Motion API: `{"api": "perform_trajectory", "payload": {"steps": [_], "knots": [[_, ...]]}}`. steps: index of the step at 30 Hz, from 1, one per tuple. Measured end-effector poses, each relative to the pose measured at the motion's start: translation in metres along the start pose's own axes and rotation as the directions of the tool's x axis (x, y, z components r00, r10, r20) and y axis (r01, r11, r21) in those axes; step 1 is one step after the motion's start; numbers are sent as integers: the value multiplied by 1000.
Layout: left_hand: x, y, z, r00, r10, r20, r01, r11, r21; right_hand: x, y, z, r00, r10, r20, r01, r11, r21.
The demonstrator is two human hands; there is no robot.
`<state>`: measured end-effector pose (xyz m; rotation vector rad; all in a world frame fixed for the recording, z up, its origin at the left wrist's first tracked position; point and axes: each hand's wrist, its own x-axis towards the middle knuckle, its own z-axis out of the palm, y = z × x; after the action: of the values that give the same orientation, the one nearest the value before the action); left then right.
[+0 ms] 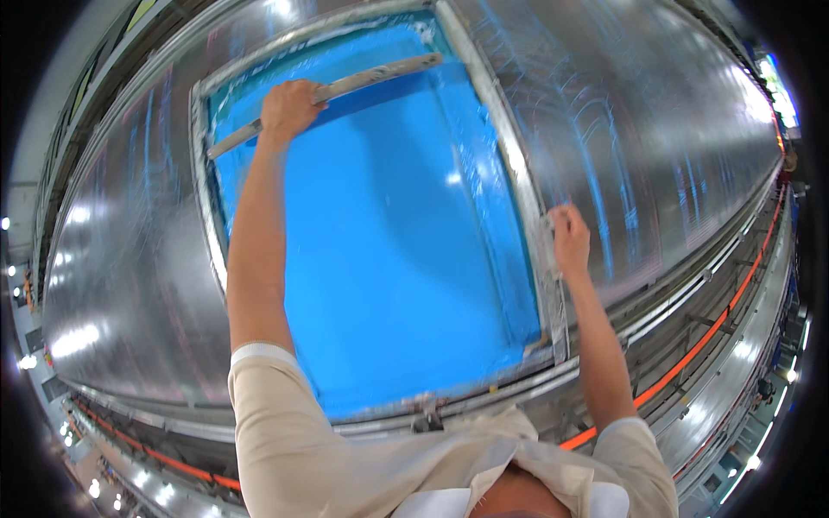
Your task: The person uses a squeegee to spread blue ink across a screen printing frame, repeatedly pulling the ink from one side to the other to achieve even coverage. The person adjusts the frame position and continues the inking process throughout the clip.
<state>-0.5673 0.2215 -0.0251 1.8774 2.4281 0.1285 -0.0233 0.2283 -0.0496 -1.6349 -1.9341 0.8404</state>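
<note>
My left hand (292, 110) is closed round a long squeegee (380, 76) near the far end of a screen printing frame (515, 160). The squeegee lies slantwise across the screen, its right end farther away than its left. Bright blue ink (389, 250) covers most of the mesh inside the frame, with darker teal along the far edge. My right hand (569, 242) has its fingers curled at the right side rail of the frame. Its fingertips are partly hidden, but they appear to grip the rail.
The frame lies on a long, shiny metal table (596, 104) streaked with blue. Metal rails run along the near side, with an orange strip (691, 345) beyond them at the right. A small dark clamp-like part (427, 419) sits at the frame's near edge.
</note>
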Motion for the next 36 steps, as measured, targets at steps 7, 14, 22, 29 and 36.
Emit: {"api": "perform_trajectory", "payload": {"steps": [7,14,22,29,36], "knots": [[-254,123,26,993,53,-106,-65,992,-105,13,-2,-23,860,306,409,-446,840,309],[-482,283,-32,998,-58,38,65,975,-214,21,-6,-18,827,198,527,-471,756,455],[-474,285,-44,984,-105,145,113,993,-47,45,51,-6,978,24,206,-91,942,324],[-498,287,-69,974,-190,-121,154,955,-254,46,-41,-74,966,27,256,-68,986,152],[-494,282,-62,986,-167,9,166,969,-183,49,3,-48,978,-191,86,171,965,200]]}}
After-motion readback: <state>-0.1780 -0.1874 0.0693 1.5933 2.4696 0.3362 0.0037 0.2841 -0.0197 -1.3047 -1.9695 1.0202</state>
